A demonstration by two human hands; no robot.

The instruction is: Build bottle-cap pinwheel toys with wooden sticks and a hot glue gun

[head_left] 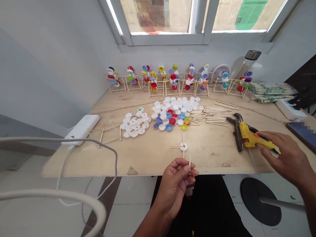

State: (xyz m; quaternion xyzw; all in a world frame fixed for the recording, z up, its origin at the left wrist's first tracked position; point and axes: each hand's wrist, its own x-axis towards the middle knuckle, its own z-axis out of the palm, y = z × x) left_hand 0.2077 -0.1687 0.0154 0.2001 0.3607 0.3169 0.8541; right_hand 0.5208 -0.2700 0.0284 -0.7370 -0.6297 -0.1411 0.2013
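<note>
My left hand point(178, 179) pinches a short thin wooden stick point(190, 161) upright between thumb and fingers, at the table's front edge. Just beyond it lies a white bottle cap point(182, 149) with wooden sticks standing out from it like spokes. On the right, the fingers and thumb of my right hand point(283, 156) close round the handle of a yellow hot glue gun point(247, 135). A dark-jawed hand tool point(237, 136), perhaps pliers, lies against the glue gun; part of it is hidden.
Loose white caps point(134, 124), coloured caps point(172, 121) and wooden sticks point(218, 115) cover mid-table. Several cap-and-stick wheel models point(173, 82) line the back. A stick frame point(110, 135) and white power strip point(82, 128) lie left; a phone point(302, 135) lies right. Cables hang at left.
</note>
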